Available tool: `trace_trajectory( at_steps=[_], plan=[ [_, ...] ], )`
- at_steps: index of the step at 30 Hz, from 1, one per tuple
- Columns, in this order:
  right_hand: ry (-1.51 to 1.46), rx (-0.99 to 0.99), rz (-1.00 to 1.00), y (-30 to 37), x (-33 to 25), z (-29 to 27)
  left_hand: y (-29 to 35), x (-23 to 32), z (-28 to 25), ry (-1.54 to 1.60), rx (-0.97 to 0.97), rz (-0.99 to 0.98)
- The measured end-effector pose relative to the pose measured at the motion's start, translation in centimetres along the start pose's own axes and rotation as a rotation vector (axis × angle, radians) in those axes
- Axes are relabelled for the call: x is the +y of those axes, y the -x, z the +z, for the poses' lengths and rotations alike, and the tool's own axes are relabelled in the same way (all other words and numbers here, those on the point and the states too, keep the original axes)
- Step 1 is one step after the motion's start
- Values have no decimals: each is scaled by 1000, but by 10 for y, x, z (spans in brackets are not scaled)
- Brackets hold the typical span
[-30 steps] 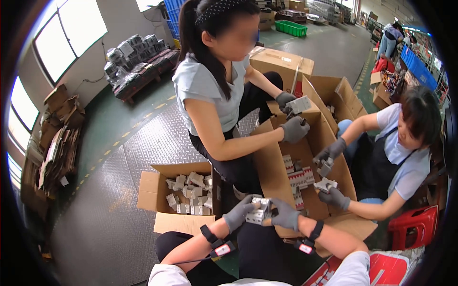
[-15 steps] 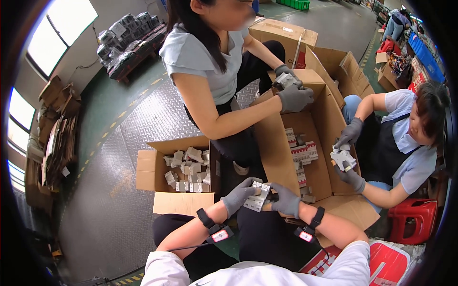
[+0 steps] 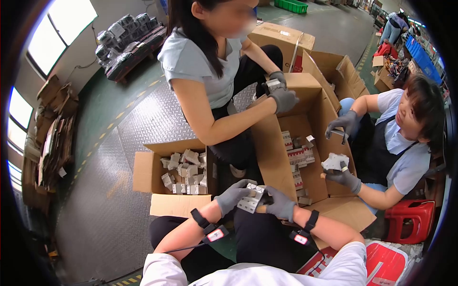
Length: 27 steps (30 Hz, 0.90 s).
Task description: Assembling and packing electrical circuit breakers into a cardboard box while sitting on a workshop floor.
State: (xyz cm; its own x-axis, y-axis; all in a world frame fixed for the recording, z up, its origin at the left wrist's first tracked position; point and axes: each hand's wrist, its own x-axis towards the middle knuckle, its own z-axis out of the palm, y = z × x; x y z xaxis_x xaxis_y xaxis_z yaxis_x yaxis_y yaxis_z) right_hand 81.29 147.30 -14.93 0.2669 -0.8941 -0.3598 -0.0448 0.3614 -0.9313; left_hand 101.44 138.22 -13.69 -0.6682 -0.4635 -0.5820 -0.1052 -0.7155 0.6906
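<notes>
A white multi-pole circuit breaker [image 3: 250,201] is held above my lap. My left hand [image 3: 232,196], in a grey glove, is closed on its left side. My right hand [image 3: 280,205], gloved too, grips its right edge. Just beyond stands a large open carton [image 3: 273,164] with white and red circuit breakers [image 3: 300,156] inside. To the left, a smaller open carton [image 3: 162,198] holds several loose grey-white breakers [image 3: 190,157].
Two co-workers in grey gloves sit around the large carton. One handles a small breaker [image 3: 273,85], the other a white housing [image 3: 336,162]. A red stool [image 3: 410,221] stands at right; more open cartons [image 3: 346,76] lie behind. Stacked flattened cardboard [image 3: 55,148] leans at far left.
The right co-worker's upper hand has moved away from the white housing. The far co-worker's hands have shifted left and slightly lower. My hands keep hold of the breaker.
</notes>
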Motion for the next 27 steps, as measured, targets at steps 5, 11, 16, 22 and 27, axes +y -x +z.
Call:
trace_trajectory(
  at_steps=[5, 11, 16, 22, 27],
  plan=[
    [129, 114, 94, 3, 2, -3, 33, 68, -57, -3, -36, 66],
    [111, 143, 114, 10, 7, -14, 60, 73, -186, -213, 343, 24],
    [171, 159, 132, 12, 8, -8, -4, -29, -302, -642, 1049, -443],
    [208, 100, 186, 20, -7, -21, -23, -103, -341, -859, 813, -513],
    [470, 200, 251, 30, -24, -81, -32, -57, -286, -984, 884, -281]
  ],
)
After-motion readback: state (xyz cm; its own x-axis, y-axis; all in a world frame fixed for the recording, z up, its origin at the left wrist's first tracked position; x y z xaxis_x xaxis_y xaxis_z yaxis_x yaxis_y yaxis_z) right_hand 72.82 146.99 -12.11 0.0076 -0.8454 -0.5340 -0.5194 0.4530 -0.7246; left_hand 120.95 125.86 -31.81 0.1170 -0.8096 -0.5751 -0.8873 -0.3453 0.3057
